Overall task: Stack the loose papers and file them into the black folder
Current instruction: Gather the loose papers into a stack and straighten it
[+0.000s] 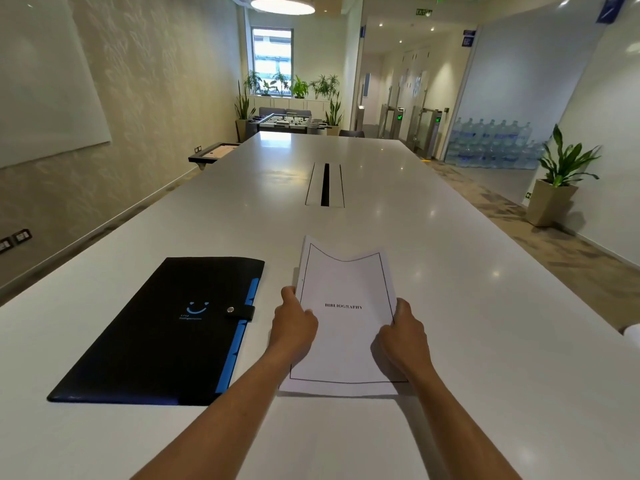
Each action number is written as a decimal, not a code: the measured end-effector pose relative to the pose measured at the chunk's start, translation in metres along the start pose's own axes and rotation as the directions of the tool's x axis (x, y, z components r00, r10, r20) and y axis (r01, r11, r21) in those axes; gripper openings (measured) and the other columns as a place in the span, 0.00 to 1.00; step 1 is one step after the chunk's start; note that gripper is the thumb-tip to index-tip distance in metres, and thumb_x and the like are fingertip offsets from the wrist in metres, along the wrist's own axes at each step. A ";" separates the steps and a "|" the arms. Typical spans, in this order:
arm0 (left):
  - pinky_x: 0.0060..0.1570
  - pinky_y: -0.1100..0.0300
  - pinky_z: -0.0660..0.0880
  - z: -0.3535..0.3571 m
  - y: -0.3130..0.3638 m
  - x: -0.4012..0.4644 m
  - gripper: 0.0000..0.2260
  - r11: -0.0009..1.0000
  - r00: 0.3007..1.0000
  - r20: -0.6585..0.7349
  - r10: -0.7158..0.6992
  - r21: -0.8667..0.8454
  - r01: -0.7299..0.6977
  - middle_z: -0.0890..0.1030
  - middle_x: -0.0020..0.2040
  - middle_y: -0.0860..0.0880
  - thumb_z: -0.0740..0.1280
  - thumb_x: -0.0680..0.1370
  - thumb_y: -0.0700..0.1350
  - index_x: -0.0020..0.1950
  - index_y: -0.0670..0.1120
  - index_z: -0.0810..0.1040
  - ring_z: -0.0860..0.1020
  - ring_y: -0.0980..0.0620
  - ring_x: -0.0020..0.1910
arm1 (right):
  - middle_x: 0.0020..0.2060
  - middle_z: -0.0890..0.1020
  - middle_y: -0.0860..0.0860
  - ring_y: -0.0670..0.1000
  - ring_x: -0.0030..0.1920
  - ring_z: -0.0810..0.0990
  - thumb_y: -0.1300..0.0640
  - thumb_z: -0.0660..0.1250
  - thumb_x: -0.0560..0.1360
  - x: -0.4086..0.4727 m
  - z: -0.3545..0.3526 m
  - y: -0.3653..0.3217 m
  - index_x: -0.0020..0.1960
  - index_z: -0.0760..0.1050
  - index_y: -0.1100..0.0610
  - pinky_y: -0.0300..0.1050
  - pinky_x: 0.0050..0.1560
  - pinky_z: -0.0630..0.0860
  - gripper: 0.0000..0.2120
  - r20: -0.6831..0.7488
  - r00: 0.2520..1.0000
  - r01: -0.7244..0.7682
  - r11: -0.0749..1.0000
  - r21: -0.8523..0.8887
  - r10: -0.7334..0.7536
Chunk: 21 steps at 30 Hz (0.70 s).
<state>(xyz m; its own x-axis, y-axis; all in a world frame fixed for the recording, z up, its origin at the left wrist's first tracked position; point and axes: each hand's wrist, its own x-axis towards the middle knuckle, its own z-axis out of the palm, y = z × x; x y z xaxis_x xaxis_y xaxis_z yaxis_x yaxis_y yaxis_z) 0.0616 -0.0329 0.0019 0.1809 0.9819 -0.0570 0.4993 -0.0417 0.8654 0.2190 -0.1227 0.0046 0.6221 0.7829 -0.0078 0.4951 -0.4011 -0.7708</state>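
A stack of white papers [346,327], its top sheet printed "BIBLIOGRAPHY" inside a black border, stands tilted with its lower edge on the white table [450,271]. My left hand [294,320] grips the stack's left edge and my right hand [403,332] grips its right edge. The top of the stack curls slightly. The black folder [166,330] lies flat and closed just to the left, with a blue edge on its right side and a snap tab fastened.
A cable slot [325,184] is set into the middle of the long table. A potted plant [557,178] stands on the floor at the right, stacked water bottles [491,143] behind it. A foosball table [287,123] is beyond the far end.
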 end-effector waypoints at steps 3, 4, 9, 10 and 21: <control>0.47 0.55 0.75 0.004 -0.003 0.000 0.24 0.996 1.000 0.013 -0.009 0.092 0.008 0.72 0.66 0.39 0.60 0.80 0.38 0.73 0.46 0.55 0.73 0.50 0.48 | 0.42 0.73 0.51 0.55 0.41 0.71 0.66 0.58 0.70 -0.002 0.006 0.002 0.49 0.63 0.57 0.46 0.40 0.67 0.10 0.011 1.000 -0.024 0.990 -0.136 0.025; 0.47 0.55 0.75 0.005 -0.004 0.001 0.24 0.991 1.000 0.014 -0.012 0.135 0.010 0.73 0.65 0.39 0.61 0.80 0.38 0.73 0.45 0.55 0.73 0.50 0.47 | 0.41 0.72 0.51 0.55 0.40 0.71 0.66 0.57 0.69 -0.002 0.007 0.002 0.48 0.62 0.57 0.46 0.40 0.67 0.10 0.013 1.000 -0.022 0.985 -0.170 0.024; 0.47 0.55 0.72 0.010 -0.007 -0.002 0.26 0.895 0.998 0.025 0.057 0.442 -0.062 0.73 0.65 0.41 0.60 0.79 0.42 0.74 0.42 0.54 0.77 0.44 0.54 | 0.58 0.75 0.58 0.59 0.50 0.76 0.64 0.59 0.72 -0.003 0.016 0.002 0.70 0.61 0.62 0.45 0.45 0.66 0.27 0.007 1.000 0.016 0.950 -0.313 -0.015; 0.48 0.55 0.71 0.011 -0.008 -0.002 0.27 0.865 0.997 0.024 0.070 0.496 -0.073 0.71 0.67 0.41 0.59 0.80 0.43 0.75 0.41 0.52 0.77 0.44 0.56 | 0.60 0.74 0.58 0.60 0.53 0.76 0.63 0.60 0.72 -0.004 0.018 0.003 0.72 0.58 0.62 0.45 0.45 0.66 0.29 -0.003 1.000 0.025 0.942 -0.334 -0.028; 0.57 0.52 0.68 0.012 -0.039 0.002 0.26 0.658 0.953 -0.112 0.281 0.745 -0.106 0.72 0.66 0.45 0.55 0.80 0.58 0.73 0.44 0.63 0.70 0.47 0.62 | 0.52 0.77 0.59 0.61 0.52 0.72 0.59 0.54 0.65 -0.008 0.027 0.014 0.57 0.73 0.62 0.50 0.47 0.65 0.22 -0.162 0.978 0.030 0.857 -0.514 -0.131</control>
<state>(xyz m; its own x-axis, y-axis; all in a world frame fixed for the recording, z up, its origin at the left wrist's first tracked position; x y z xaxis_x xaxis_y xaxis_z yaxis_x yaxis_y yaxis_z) 0.0525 -0.0316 -0.0382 0.2178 0.9450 0.2441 0.9408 -0.2698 0.2051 0.2047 -0.1216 -0.0229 0.6419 0.7412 0.1963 0.7546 -0.5652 -0.3334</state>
